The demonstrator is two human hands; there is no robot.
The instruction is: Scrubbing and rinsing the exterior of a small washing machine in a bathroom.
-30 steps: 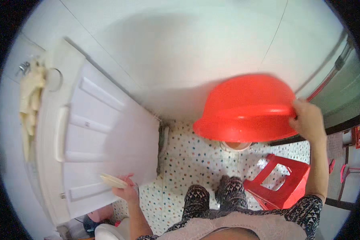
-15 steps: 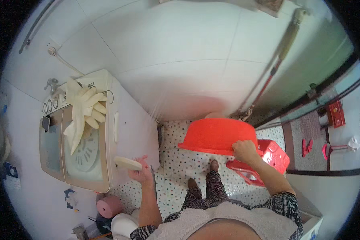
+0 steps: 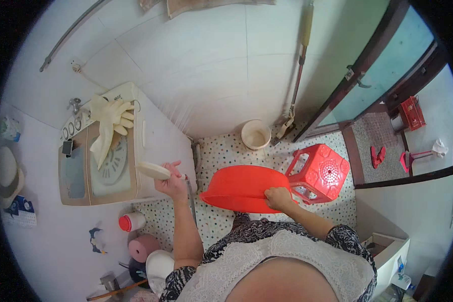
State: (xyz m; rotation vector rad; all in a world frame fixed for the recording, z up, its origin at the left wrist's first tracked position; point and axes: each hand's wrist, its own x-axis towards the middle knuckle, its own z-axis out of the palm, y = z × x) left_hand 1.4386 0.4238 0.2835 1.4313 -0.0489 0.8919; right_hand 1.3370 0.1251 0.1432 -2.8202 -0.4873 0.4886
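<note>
My right hand (image 3: 278, 199) grips the rim of a red plastic basin (image 3: 244, 182), which hangs tilted on its side in front of my body. In my left hand (image 3: 172, 184) is a cream, flat, rounded thing (image 3: 153, 170), seen nearly edge-on; its exact kind is unclear. That hand is raised beside a white twin-tub washing machine (image 3: 162, 143). Pale rubber gloves (image 3: 110, 121) lie over the machine's top and tub lid. To the right of the basin stands a red plastic stool (image 3: 323, 173).
A white bucket (image 3: 255, 146) stands on the dotted tile floor by the wall. Near it a mop (image 3: 297, 85) leans upright. A framed door (image 3: 382, 55) stands open at the right, with red slippers (image 3: 378, 157) beyond. A pink bin (image 3: 144, 248) and a red-lidded tub (image 3: 132, 221) sit at lower left.
My right hand has brought the basin left and closer to my body, uncovering the stool and bucket. My left hand has risen slightly with the cream thing. The view has shifted.
</note>
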